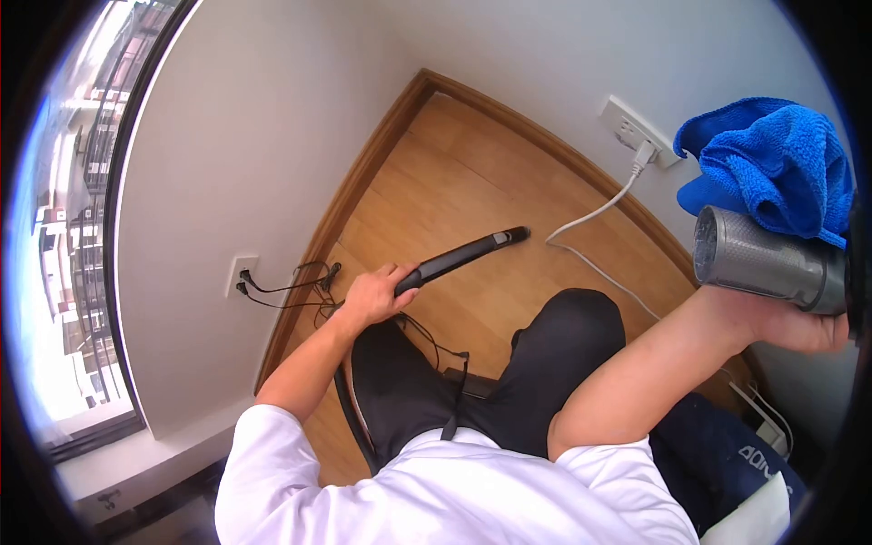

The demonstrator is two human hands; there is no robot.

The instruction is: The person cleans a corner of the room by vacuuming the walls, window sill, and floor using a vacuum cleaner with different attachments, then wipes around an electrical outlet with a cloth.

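Note:
My left hand (371, 298) is closed around the black handle end of a vacuum cleaner wand (459, 259). The wand slants up to the right, its narrow tip just above the wooden floor. A black hose (352, 413) runs down beside my left thigh. My right arm stretches to the far right. There my right hand (804, 329) shows below a grey cylinder (758, 259) with an open end. Its fingers are mostly hidden at the dark view edge, so I cannot tell whether it grips anything. A crumpled blue cloth (772, 163) lies against the cylinder's upper side.
A white plug and cord (590, 209) run from the right wall socket (627, 127) across the floor. Black cables (300, 286) hang from the left wall socket (241, 275). A window (86, 236) is at left. A dark blue bag (727, 454) sits at lower right.

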